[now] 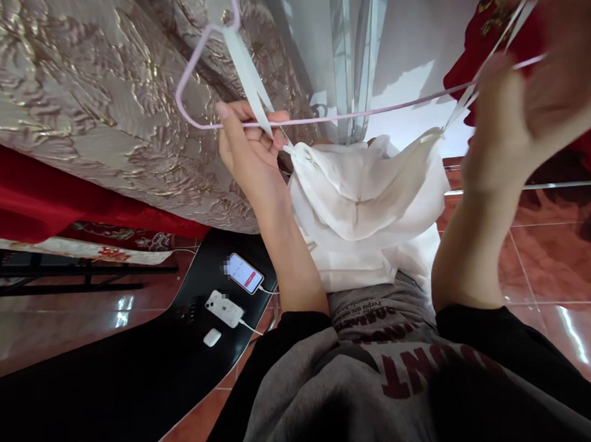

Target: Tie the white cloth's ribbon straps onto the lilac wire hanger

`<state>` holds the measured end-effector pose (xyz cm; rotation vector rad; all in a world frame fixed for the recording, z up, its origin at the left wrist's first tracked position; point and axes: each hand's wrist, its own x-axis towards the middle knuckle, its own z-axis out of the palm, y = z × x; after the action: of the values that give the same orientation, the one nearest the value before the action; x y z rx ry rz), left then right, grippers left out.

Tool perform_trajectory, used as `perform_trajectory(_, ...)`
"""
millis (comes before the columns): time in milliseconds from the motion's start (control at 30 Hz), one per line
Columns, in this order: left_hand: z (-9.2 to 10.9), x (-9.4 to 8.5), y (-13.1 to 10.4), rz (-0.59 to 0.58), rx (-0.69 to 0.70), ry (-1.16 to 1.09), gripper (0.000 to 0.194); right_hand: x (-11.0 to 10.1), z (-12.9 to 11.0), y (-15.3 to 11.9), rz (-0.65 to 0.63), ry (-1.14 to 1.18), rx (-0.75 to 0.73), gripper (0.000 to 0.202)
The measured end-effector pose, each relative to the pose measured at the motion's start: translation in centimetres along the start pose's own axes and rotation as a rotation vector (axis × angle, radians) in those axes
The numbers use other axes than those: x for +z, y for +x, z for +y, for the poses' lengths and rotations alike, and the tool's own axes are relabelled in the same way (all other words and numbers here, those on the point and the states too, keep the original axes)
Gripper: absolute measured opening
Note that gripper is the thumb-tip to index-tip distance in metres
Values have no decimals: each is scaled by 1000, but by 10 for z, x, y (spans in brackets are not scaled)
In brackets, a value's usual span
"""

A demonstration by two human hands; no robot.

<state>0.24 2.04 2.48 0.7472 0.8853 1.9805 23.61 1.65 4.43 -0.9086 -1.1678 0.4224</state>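
Observation:
A thin lilac hanger [336,117] spans between my two hands, its long lower bar nearly level. With fingers curled round the bar near its left end, my left hand [253,137] also touches a white strap [246,67] that hangs over the hanger. Below the bar droops a white sleeveless-looking garment [364,203], its neckline sagging between the straps. At the right end my right hand [532,86] is blurred by motion. Another pair of thin straps [468,94] runs taut from the garment up to it; its grip on them is unclear.
Textured beige-gold fabric [118,112] hangs on the left, with red cloth [63,195] below it. A black table [109,379] at lower left bears two phones [246,274] on cables and a small white case [212,337]. Sheer pale curtain [350,57] stands ahead; red tiles [552,252] cover the floor.

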Motion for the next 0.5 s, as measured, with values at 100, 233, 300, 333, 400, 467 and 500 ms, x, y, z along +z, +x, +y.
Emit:
perform_trajectory(100, -2, -5, -3, -51, 25, 23, 41, 8, 9, -24, -355, -306, -244, 22)
perform_trajectory(233, -1, -24, -4, -144, 30, 98, 30, 14, 26, -37, -446, -501, -256, 29)
perform_trajectory(300, 3, -36, -4, -197, 37, 171, 31, 16, 29, -39, -402, -483, -254, 31)
perform_trajectory(333, 7, -42, -4, -228, 48, 207, 32, 16, 29, -39, -384, -476, -260, 32)
perform_trajectory(400, 17, -50, -7, -317, 58, 281, 32, 17, 27, -41, -343, -480, -270, 34)
perform_trajectory(467, 30, -52, -12, -424, 44, 323, 30, 18, 24, -44, -304, -490, -264, 36)
perform_trajectory(500, 38, -49, -16, -478, 25, 314, 29, 19, 23, -45, -294, -493, -258, 37)
